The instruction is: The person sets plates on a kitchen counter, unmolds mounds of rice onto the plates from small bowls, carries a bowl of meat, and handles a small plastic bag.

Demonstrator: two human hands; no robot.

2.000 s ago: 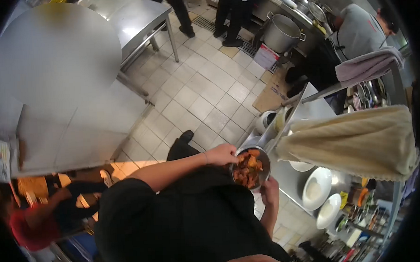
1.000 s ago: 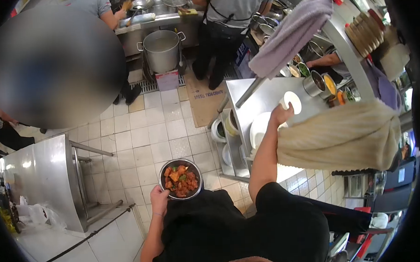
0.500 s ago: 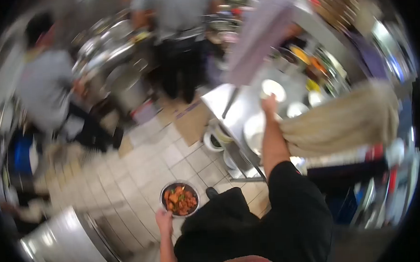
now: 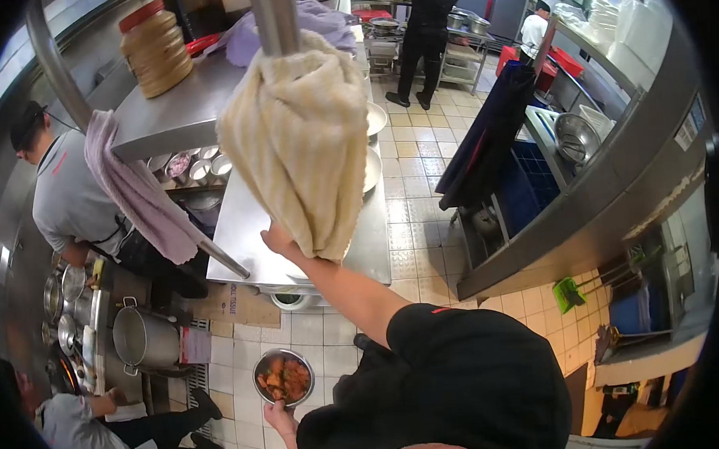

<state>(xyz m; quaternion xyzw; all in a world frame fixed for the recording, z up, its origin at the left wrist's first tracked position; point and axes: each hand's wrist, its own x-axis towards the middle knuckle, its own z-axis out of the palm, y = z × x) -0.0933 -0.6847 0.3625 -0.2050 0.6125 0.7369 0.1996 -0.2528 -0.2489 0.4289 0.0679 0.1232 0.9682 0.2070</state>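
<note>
My left hand [image 4: 280, 419] grips the rim of a round metal bowl [image 4: 261, 364], held low over the tiled floor. Orange-brown fried pieces with bits of green [image 4: 287, 375] fill the bowl. My right arm stretches forward over the steel counter [image 4: 243, 221]. A cream striped towel [image 4: 296, 139], hanging from a post, covers the fingers of my right hand [image 4: 277, 239], so whatever they hold is hidden. White dishes [image 4: 371, 169] show beside the towel at the counter's right edge.
A lilac towel [image 4: 137, 186] hangs on a slanted post at left. Two co-workers in grey shirts [image 4: 77, 193] stand by the stove and a large pot [image 4: 145, 338]. At right are a shelf unit [image 4: 569, 239] and a green dustpan [image 4: 569, 294]. Another person [image 4: 423, 29] stands far back.
My view has swung to the right, bringing the aisle into sight. My right hand, earlier at a white round dish, is now partly behind the cream towel. The left hand keeps the metal bowl.
</note>
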